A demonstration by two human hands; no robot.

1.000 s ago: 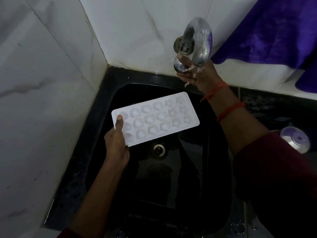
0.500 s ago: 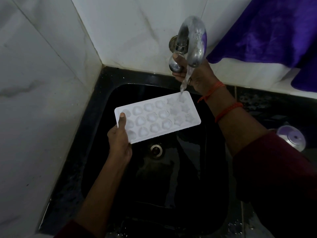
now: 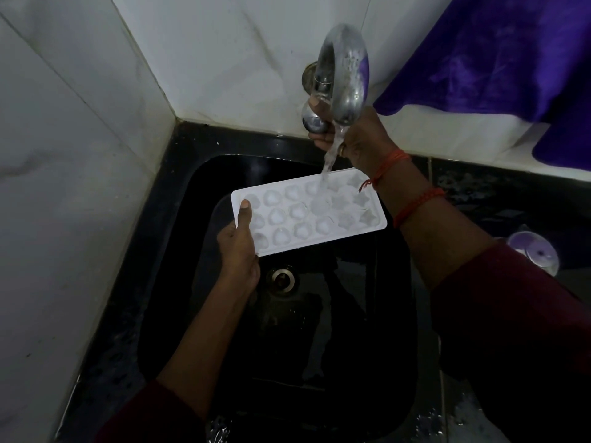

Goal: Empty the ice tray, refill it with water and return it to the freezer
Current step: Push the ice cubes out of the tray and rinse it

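Only the head view here, looking down into a black sink point(image 3: 319, 340) set in the corner of a dark surface point(image 3: 486, 193) with white wall tiles behind it. The left hand point(image 3: 238, 254) holds the white ice tray point(image 3: 323, 219) by its near-left corner, thumb point(image 3: 244, 215) flat on top and the fingers tucked underneath where I can't see them. The tray sits roughly level above the sink, just over the drain point(image 3: 282, 279). Its far-right end is under the steel tap point(image 3: 347, 68), and a stream of water point(image 3: 331, 158) lands on the far row of cups. The right hand point(image 3: 364, 140) is up behind the spout, fingers curled round the tap knob point(image 3: 313, 120), with red thread bands point(image 3: 419, 203) on the wrist. A purple cloth point(image 3: 499, 59) hangs on the far right, and a shiny round lid point(image 3: 532, 252) sits on the surface at the right.
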